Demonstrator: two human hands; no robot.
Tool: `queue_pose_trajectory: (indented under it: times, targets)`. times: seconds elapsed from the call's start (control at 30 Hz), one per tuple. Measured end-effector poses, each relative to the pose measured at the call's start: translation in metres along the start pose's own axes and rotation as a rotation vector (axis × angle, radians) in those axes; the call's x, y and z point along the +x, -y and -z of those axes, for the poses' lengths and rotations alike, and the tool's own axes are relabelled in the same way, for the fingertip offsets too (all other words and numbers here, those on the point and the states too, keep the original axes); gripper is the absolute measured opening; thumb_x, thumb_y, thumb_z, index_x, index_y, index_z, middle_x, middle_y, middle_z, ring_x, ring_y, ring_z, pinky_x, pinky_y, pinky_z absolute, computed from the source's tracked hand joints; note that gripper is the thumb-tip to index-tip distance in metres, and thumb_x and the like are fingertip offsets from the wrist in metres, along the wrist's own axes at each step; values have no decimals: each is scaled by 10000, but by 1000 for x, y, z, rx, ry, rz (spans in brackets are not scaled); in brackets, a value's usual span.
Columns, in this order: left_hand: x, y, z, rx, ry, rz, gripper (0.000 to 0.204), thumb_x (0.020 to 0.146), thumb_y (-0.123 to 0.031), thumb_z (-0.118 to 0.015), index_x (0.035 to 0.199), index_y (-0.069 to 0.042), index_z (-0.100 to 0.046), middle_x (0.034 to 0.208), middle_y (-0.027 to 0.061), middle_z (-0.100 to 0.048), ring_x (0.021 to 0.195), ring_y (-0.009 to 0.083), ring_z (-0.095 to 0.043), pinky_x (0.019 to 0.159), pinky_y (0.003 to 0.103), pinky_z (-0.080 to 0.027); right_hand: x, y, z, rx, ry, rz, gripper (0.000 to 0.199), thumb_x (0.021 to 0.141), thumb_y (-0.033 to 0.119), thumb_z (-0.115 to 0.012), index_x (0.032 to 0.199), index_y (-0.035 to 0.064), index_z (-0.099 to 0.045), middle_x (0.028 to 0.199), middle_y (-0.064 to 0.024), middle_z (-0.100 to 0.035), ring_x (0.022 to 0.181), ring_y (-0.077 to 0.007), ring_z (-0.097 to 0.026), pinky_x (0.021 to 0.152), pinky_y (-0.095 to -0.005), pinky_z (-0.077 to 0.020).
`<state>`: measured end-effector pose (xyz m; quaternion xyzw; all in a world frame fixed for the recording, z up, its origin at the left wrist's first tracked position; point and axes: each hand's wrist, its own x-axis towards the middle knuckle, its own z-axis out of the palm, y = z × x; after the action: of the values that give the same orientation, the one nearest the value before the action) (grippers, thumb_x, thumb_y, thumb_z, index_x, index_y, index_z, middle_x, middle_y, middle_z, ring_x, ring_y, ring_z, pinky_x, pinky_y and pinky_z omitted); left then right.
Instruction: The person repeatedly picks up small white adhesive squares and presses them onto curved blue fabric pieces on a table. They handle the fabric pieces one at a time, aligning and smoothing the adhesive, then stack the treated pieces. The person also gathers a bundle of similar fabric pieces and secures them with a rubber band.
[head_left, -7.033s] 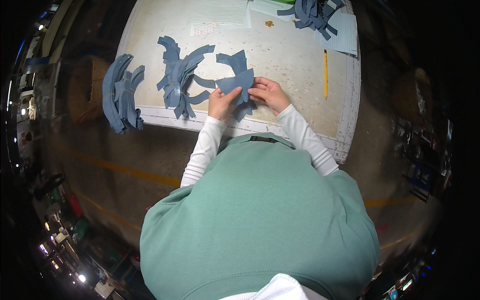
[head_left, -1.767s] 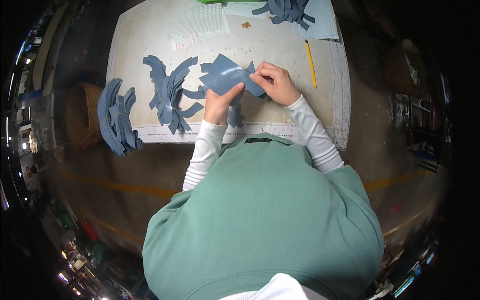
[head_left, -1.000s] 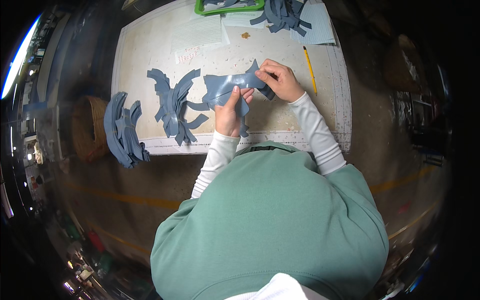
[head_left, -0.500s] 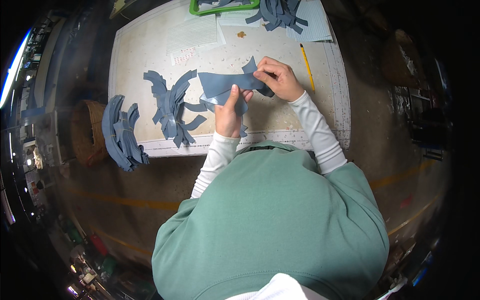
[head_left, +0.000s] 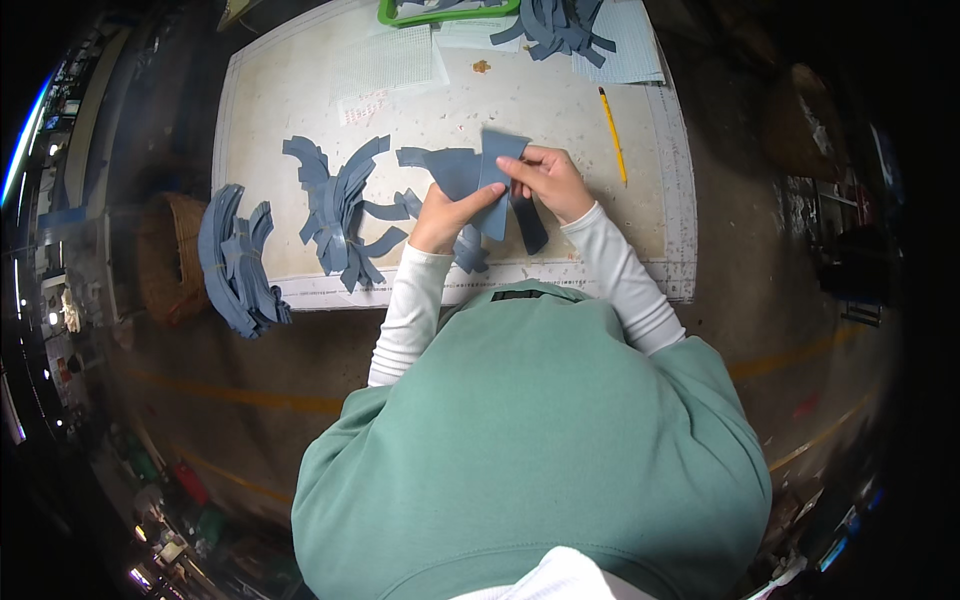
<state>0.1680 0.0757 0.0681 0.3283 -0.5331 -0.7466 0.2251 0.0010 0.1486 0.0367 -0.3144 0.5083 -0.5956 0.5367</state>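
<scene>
Thin blue-grey pieces, like cut leather or sheet material, are between my two hands above the table. My left hand [head_left: 440,220] is closed with its thumb on a flared piece [head_left: 457,172]. My right hand [head_left: 556,184] pinches an upright piece [head_left: 497,150] near its edge, and the left thumb touches that piece lower down. A darker strip [head_left: 530,226] hangs below the right hand; whether it is held or lies on the table, I cannot tell. More pieces [head_left: 470,249] lie under my hands. Left of them rests a loose stack of curved strips [head_left: 340,205].
A tied bundle of curved strips [head_left: 238,262] overhangs the table's left edge. Farther back are a green tray [head_left: 450,21] of pieces, another pile [head_left: 560,28] and paper sheets [head_left: 385,62]. A yellow pencil [head_left: 613,135] lies right. A wicker basket [head_left: 168,260] stands beyond the left edge.
The piece that lay sideways across both hands is now upright in the right hand. The right hand has moved slightly lower, and the left hand has turned, showing a flared piece.
</scene>
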Motion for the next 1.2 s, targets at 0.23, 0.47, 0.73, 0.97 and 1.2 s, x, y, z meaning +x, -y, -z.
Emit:
queue_pose_trajectory:
  times: [0.23,0.47,0.73,0.97,1.2]
  targets:
    - [-3,-1,-7,-557,-165,-3,245,863,-132,-604,1059,3,-549,1050,111,-592,893,191,-610,794,325,-530,-7,15,-18,379,-196,73,103,856,122,-632,915,38,-619,874,-51,-642,778,-139,-627,702,-239,-511]
    - [-3,-14,-6,-520,-95,8,383,915,-214,-547,1180,56,-487,1150,142,-543,1046,235,-556,864,361,-513,-14,16,-21,461,-290,67,131,878,166,-613,894,36,-613,863,-78,-646,766,-179,-650,710,-278,-548]
    - [-9,-20,-11,-437,-122,-8,363,919,-215,-542,1179,35,-494,1155,131,-539,1018,213,-568,837,373,-534,-15,11,-15,450,-303,109,172,893,205,-597,829,47,-617,841,-93,-655,743,-183,-652,693,-285,-548]
    - [-7,-14,-12,-490,-114,61,361,910,-231,-562,1151,36,-528,1077,123,-575,972,193,-583,831,346,-531,-14,12,-14,502,-322,86,164,885,206,-610,809,61,-620,811,-75,-653,712,-154,-637,666,-268,-537]
    - [1,1,6,-472,-94,103,332,907,-205,-563,1147,23,-540,1061,107,-584,953,176,-587,831,320,-524,3,5,-10,397,-242,28,114,868,191,-631,863,78,-621,828,-33,-640,697,-110,-606,650,-245,-526]
